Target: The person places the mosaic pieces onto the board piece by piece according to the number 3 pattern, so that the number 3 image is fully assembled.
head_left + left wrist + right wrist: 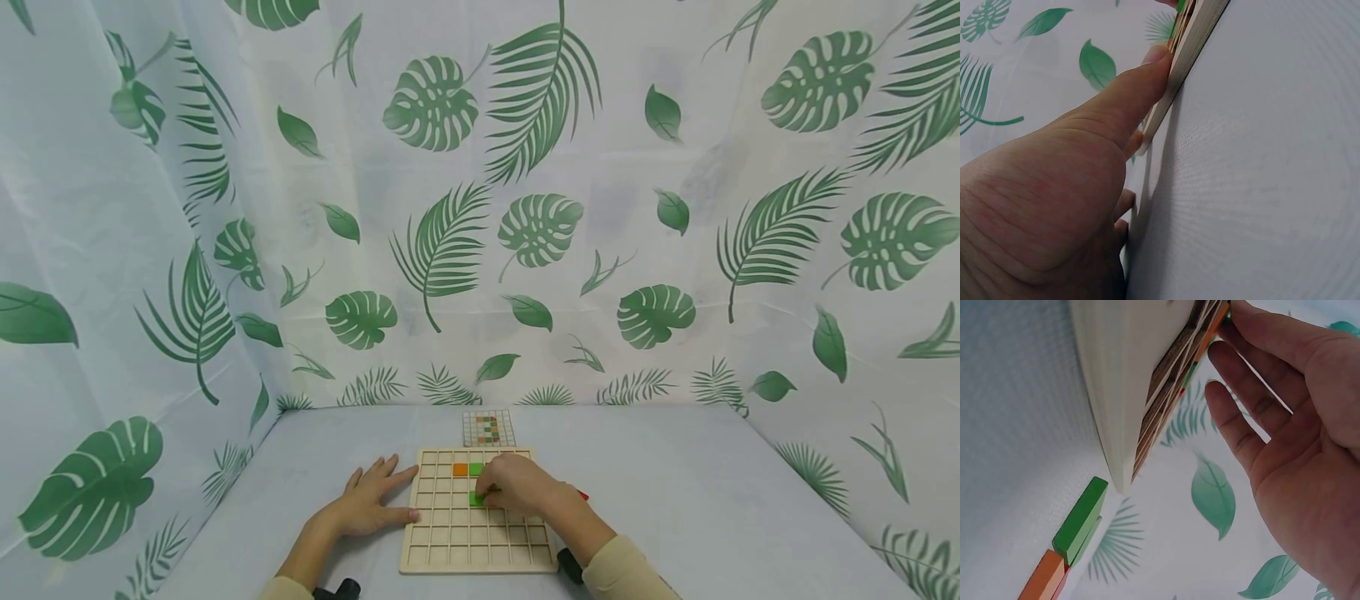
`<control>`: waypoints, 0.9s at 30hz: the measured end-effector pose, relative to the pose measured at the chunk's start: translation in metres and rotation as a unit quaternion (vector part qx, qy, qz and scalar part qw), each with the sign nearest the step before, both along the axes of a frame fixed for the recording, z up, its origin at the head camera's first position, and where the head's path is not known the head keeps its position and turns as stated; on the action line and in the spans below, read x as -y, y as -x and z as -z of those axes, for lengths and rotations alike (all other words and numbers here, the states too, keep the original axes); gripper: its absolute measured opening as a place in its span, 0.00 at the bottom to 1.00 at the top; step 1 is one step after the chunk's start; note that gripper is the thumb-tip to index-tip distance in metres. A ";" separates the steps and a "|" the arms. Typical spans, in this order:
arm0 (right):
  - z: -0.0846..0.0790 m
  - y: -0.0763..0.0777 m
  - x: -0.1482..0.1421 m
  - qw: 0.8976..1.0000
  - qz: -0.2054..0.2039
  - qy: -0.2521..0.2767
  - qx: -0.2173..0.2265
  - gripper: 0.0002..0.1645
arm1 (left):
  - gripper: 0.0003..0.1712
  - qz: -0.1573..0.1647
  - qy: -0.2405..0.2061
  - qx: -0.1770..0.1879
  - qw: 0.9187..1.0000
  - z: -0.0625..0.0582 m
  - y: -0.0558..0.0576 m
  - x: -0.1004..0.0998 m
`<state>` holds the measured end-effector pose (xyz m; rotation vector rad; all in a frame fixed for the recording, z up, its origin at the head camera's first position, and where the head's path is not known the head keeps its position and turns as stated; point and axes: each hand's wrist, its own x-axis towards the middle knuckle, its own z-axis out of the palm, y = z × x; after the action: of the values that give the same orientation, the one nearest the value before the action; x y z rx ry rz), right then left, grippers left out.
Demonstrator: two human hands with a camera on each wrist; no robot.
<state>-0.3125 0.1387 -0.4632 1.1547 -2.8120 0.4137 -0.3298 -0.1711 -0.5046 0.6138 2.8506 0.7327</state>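
A wooden grid board [442,557] lies flat on the table, with an orange tile [461,470] and a green tile [476,469] side by side in an upper row. My right hand [517,485] is over the board's middle, pinching another green tile [476,499] at a lower square. In the right wrist view the thumb and index tip meet at that tile, and the other fingers are loosely bent. My left hand [366,503] is spread at the board's left side. Its thumb [1147,72] touches the board's edge, as the left wrist view shows.
Behind the board lies a small card [470,418] printed with a grid of coloured squares. Loose tiles lie right of the board, among them a green tile [1082,515], an orange tile [1042,576] and a red one [582,495]. A leaf-patterned curtain [480,292] surrounds the table.
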 end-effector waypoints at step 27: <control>0.001 -0.002 -0.002 1.000 0.000 0.006 0.027 0.12 | 0.50 0.003 -0.008 0.001 1.000 -0.002 -0.002 0.000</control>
<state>-0.3100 0.1405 -0.4639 1.1599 -2.8499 0.4682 -0.3275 -0.1712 -0.5028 0.6239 2.8420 0.7551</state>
